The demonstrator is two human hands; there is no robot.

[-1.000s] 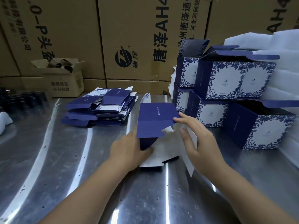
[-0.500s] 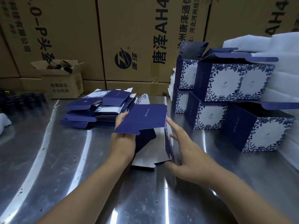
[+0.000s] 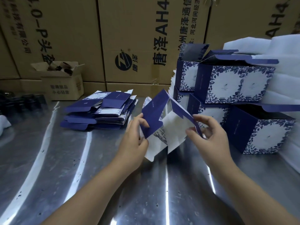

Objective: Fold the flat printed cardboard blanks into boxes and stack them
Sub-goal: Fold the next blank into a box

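Steel table [image 3: 48,168] lies under the grip. Big cartons [image 3: 129,30] stand behind it. A small open carton [image 3: 65,86] sits far back-left, with blurred dark items [image 3: 24,103] beside it. White foam [image 3: 289,46] is stacked back-right.

Half-opened blank [image 3: 152,116] pinched between left hand [image 3: 133,143] and right hand [image 3: 211,138], folded boxes [image 3: 233,83] stacked at right

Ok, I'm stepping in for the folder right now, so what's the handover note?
The left hand pinches the left blue panel of a half-opened blank; the right hand pinches its right flap.
The pile of flat blanks lies on the table, left; folded boxes are stacked right, tops open.
Done: several boxes. Left: finish this one, stack it, then fold the pile.
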